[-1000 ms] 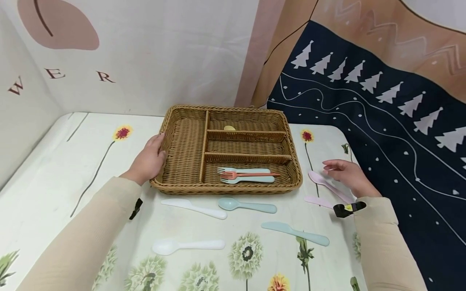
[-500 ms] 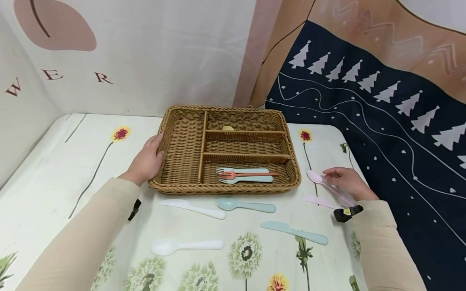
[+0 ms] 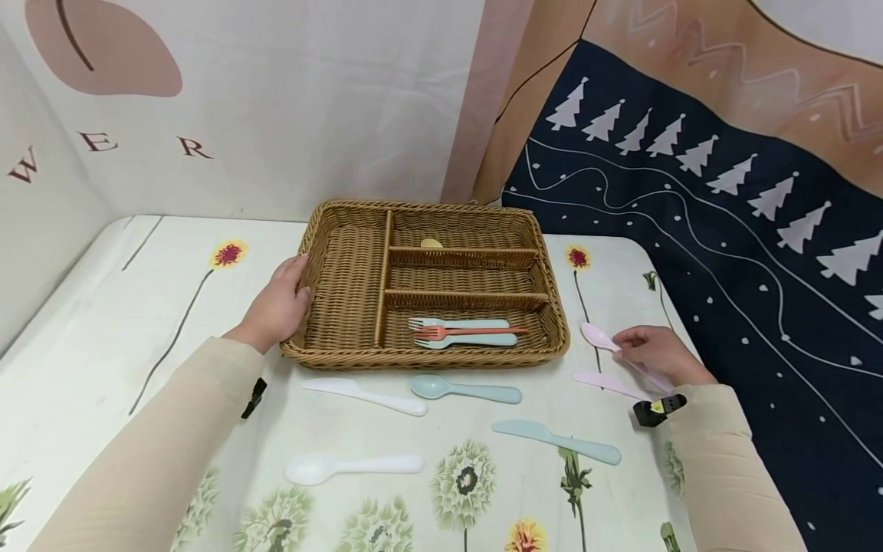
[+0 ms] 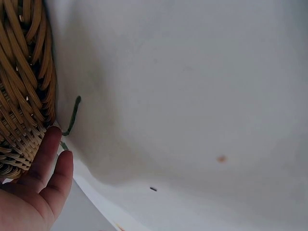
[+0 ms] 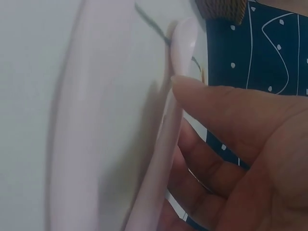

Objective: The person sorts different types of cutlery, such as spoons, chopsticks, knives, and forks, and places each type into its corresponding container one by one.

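Observation:
My right hand [image 3: 658, 354] pinches the handle of a pale pink spoon [image 3: 599, 336] near its bowl. In the right wrist view, the thumb [image 5: 207, 98] lies on one side of the spoon [image 5: 184, 45] and the bent fingers on the other. A pink knife [image 3: 607, 383] lies beside it, its handle end partly hidden by the wrist camera. At the far left, my left hand [image 3: 276, 303] rests against the side of a divided wicker basket [image 3: 414, 359]. The left wrist view shows fairly straight fingers [image 4: 62, 175] at the basket's woven wall [image 4: 29, 62].
Two light blue forks [image 3: 483, 340] and an orange fork [image 3: 438, 333] lie in the basket's front compartment. A yellowish piece [image 3: 431, 243] shows in the back one. Before the basket lie a white knife [image 3: 366, 395], blue spoon [image 3: 476, 391], blue knife [image 3: 555, 441] and white spoon [image 3: 355, 467].
My right hand has come down onto the pink spoon and its fingers have closed on the handle. My left hand has stayed at the basket's side.

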{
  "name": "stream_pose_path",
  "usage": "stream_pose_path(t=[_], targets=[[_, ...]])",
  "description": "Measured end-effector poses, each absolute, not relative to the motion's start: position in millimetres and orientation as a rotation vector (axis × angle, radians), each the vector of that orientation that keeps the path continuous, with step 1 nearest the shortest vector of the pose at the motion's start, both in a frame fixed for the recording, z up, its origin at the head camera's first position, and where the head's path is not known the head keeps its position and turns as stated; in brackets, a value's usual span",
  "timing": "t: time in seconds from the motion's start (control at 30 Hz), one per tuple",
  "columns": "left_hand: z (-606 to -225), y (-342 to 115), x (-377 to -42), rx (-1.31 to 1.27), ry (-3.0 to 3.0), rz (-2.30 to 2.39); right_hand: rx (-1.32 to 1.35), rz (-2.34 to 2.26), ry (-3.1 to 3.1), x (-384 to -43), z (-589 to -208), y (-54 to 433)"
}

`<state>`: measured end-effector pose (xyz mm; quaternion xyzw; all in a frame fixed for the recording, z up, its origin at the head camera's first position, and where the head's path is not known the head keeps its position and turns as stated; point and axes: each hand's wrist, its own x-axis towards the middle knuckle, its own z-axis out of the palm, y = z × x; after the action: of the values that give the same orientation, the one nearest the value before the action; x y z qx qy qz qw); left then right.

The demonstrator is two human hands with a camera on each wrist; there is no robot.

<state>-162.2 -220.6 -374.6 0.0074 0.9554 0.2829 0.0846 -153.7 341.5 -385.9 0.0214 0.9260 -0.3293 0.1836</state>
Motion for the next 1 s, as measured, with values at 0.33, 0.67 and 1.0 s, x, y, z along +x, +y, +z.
stream_pose_path(t=[0.33,0.67,1.0], targets=[[-374.2,-220.8,-162.2,0.017,2.841,0.851,0.017,-0.894,2.640,-152.2,-384.8,340.2],[-377.5,-219.9,-162.1,0.020,2.847,0.866,-0.028,-0.735,2.702,-150.9,-385.1,336.5],[-377.9,-221.5,-160.1,0.010,2.872,0.849,0.049,-0.792,2.854,-161.0,-378.8,327.8]])
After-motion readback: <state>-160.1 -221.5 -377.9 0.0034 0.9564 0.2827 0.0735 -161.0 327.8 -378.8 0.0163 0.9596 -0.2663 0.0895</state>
